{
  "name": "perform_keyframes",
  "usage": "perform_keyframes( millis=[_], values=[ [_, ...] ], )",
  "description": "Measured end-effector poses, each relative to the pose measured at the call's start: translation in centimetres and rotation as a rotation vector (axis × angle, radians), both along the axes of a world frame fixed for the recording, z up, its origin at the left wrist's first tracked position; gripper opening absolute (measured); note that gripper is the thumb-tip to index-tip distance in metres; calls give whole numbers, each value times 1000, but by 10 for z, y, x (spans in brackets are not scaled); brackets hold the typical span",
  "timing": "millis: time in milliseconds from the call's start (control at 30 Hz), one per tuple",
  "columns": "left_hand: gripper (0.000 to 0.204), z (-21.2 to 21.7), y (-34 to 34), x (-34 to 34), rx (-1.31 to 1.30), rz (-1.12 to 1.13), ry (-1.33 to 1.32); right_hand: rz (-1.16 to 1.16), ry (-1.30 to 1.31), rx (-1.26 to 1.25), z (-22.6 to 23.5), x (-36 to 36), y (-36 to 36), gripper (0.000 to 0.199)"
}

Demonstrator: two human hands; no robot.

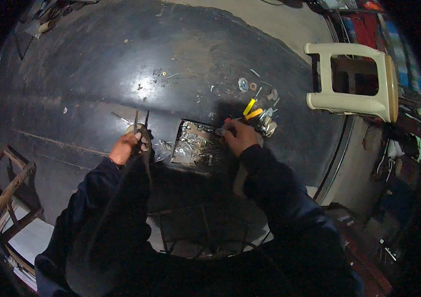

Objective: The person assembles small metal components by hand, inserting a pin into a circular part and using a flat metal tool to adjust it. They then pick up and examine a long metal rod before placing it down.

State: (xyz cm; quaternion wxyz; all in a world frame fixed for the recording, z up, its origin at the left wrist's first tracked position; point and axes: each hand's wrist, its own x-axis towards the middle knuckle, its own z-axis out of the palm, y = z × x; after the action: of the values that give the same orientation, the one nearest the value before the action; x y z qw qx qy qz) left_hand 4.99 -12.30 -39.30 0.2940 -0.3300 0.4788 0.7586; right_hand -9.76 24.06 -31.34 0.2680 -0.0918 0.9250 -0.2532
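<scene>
My left hand (124, 147) is closed around a thin metal rod (136, 121) that points away from me; its kind is unclear. Between my hands lies a shallow tray (175, 142) full of screws and other small metal parts (205, 149), with a clear plastic bag (183, 152) among them. Fingers bent together, my right hand (241, 137) is at the tray's right edge. Beside its fingertips show a small rounded grey piece (220, 131) and something red (227, 121); I cannot make out what it grips.
Beyond my right hand lie a yellow-handled screwdriver (250, 107), an orange handle (254, 114) and a pile of small metal parts (268, 123). Another plastic bag (162, 150) is left of the tray. A cream plastic stool (326, 74) lies on its side at right; a wooden frame (12, 188) stands at left.
</scene>
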Motion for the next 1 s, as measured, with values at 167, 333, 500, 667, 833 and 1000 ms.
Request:
perform_keyframes(
  millis=[167,333,500,667,833,1000],
  values=[
    [23,6,5,-3,-25,26,87,5,224,16,2,29,20,16],
    [23,12,5,-3,-45,11,100,-53,230,88,-6,38,13,16],
    [26,10,3,-4,-21,17,100,8,211,41,-9,28,-4,20],
    [24,13,3,-1,-19,51,45,56,186,7,-16,23,-25,16],
    [24,15,5,-2,-48,43,66,112,283,64,-30,21,-37,15],
    [24,21,6,-3,-29,68,48,88,236,165,-30,20,-36,15]
  ],
)
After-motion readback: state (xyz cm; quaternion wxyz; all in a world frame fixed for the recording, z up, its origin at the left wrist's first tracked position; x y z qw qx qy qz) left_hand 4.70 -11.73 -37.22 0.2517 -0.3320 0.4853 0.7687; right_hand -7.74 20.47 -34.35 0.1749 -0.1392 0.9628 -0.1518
